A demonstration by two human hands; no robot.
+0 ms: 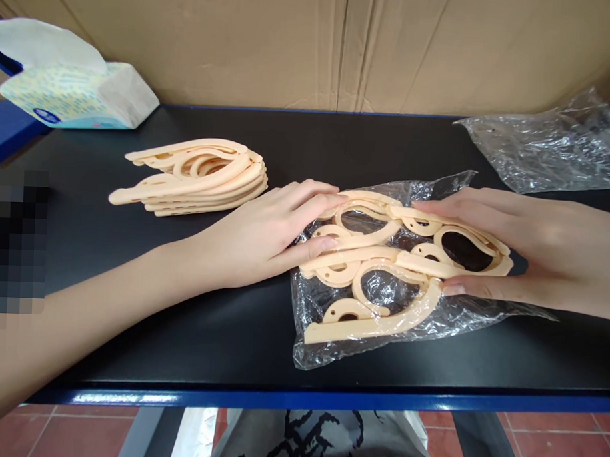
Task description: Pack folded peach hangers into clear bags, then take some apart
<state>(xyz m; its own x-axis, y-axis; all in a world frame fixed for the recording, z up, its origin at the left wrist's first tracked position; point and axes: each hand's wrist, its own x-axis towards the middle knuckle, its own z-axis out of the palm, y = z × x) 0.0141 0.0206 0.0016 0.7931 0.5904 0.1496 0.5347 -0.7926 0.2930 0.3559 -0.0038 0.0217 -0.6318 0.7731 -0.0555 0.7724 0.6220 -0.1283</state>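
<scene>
Visibly, a white, yellow and pale-blue tissue pack (79, 97) at the far left bears a dark-blue oval logo, its lettering too small to read. Right of centre, cream-coloured, curved plastic hanger pieces (371, 327) lie with a clear, crinkled plastic bag (305, 357) on the black, blue-edged desk (205, 345); I cannot tell whether all sit inside it. Their long axes run left to right, and the nearest piece has its straight end leftward and its bend rightward. The left hand (272, 237), palm down on an outstretched arm, grasps their far-left end, thumb on the near side. The right hand (549, 244), reaching leftward, grasps their right end between spread thumb and fingers. Farther left, a stack of folded cream hangers (201, 178) points its tips leftward. Another clear plastic bag (548, 147) lies crumpled at the far right.
</scene>
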